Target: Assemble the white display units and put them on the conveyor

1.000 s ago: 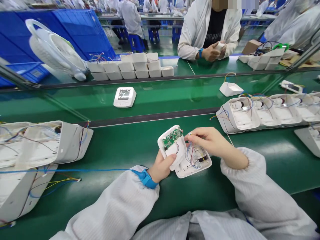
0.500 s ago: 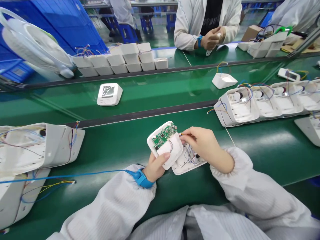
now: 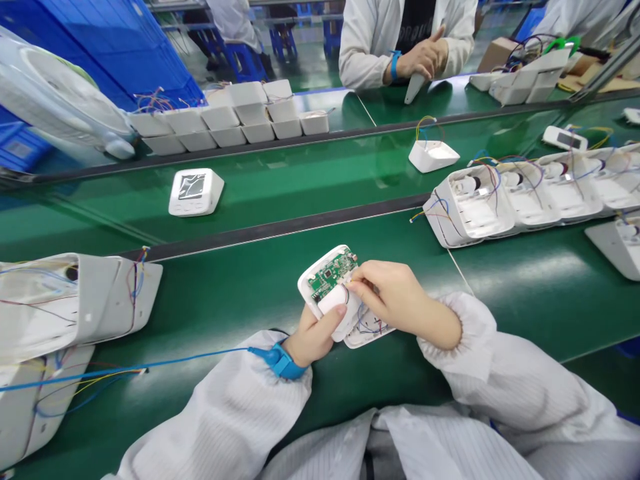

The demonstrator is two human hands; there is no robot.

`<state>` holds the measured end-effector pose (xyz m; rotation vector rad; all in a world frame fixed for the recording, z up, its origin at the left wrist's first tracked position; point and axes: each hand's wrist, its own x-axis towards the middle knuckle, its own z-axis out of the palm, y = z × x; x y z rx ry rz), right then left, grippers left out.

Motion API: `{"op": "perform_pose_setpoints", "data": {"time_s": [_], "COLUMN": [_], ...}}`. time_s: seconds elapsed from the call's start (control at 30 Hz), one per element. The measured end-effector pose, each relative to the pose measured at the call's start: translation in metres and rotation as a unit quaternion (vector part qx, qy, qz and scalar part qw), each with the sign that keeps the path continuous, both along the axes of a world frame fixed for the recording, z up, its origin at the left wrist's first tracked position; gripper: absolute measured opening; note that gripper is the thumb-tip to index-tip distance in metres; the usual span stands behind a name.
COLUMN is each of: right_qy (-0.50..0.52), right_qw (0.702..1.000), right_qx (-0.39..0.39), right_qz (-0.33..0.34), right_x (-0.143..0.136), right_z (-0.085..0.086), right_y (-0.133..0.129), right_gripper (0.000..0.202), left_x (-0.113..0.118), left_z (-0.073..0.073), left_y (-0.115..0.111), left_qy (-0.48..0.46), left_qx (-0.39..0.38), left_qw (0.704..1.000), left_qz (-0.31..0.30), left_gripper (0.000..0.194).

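My left hand (image 3: 313, 331) grips a white plastic housing half (image 3: 329, 308), with the thumb across its near side. A green circuit board (image 3: 332, 275) sits along the upper part of this housing, facing up. Tipped forward at the board's right edge, my right hand (image 3: 387, 293) pinches a small wire connector (image 3: 349, 283), mostly hidden by the fingertips. Below the right hand, a second white shell (image 3: 369, 331) with blue and red wires lies on the green table, partly covered by the held housing and the hand.
White shells with wires stand at left (image 3: 113, 293) and in a row at right (image 3: 470, 210). On the green belt are a white monitor (image 3: 193, 190) and a shell (image 3: 433, 157). Opposite, a co-worker's hands (image 3: 423, 60) hold a white part. A blue wrist cord (image 3: 195, 357) runs left.
My right hand has moved left, bringing its fingertips from beside the housing onto the circuit board's edge. The monitor on the belt has shifted left. The co-worker's hands have changed pose.
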<state>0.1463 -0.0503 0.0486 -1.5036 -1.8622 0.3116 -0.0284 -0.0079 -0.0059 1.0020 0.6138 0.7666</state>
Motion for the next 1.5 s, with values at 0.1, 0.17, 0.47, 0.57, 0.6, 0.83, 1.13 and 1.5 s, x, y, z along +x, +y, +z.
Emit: {"op": "perform_pose_setpoints", "data": {"time_s": [0.1,0.17,0.47,0.57,0.6,0.83,1.13,1.5], "right_qy": [0.012,0.018,0.036,0.002,-0.015,-0.013,-0.065,-0.045], "right_qw": [1.0,1.0,0.999,0.999,0.999,0.993,0.986,0.99], "right_qx": [-0.006,-0.008,-0.01,-0.004,0.002,0.107,0.153,0.131], "right_qz": [-0.009,-0.009,-0.017,-0.035,-0.043,-0.054,0.027,-0.007], "right_x": [-0.002,-0.001,-0.005,-0.008,-0.008,0.009,0.018,0.016], "right_z": [-0.001,-0.001,0.001,0.0,0.0,-0.003,-0.005,-0.004], "right_y": [-0.001,0.0,-0.001,-0.003,-0.003,0.005,0.009,0.004], "right_gripper": [0.022,0.022,0.024,0.026,0.027,0.037,0.046,0.042], "left_x": [-0.002,-0.004,-0.005,-0.004,-0.003,-0.004,-0.004,-0.003], "left_z": [-0.006,-0.009,-0.013,-0.012,-0.011,-0.004,0.001,0.007], "left_y": [0.0,0.001,0.0,0.0,0.0,0.0,0.0,0.002], "left_qy": [0.016,0.022,0.016,0.012,0.007,-0.013,-0.003,-0.011], "left_qx": [0.033,0.047,0.039,0.036,0.035,0.022,0.055,0.004], "left_qw": [0.999,0.999,0.999,0.999,0.999,0.998,0.996,0.996], "left_qz": [-0.011,-0.015,-0.03,-0.028,-0.029,-0.055,-0.074,-0.086], "left_gripper": [0.05,0.051,0.052,0.052,0.052,0.051,0.054,0.061]}}
